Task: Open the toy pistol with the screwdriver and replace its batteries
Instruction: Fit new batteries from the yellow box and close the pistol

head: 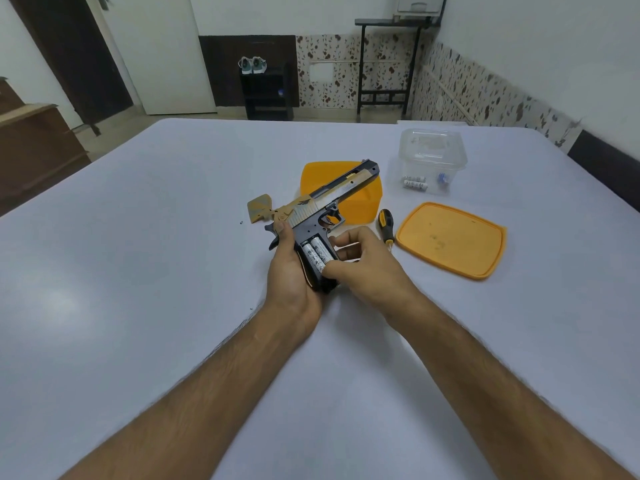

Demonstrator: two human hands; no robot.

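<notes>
Open table (138, 271) left of the hands, screwdriver (386, 225), orange lid (450, 240), tubs crowding the right

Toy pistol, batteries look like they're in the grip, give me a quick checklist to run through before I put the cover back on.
1. Toy pistol held firmly: ok, left hand grips the grip from behind.
2. Two batteries lying side by side in the open compartment: ok.
3. Polarity correct: cannot tell, markings too small.
4. Batteries fully seated: cannot tell, right hand thumb covers their lower ends.
5. Grip cover within reach: ok, lying on the table behind the pistol.
6. Screwdriver at hand: ok, lying beside the orange lid.
</notes>
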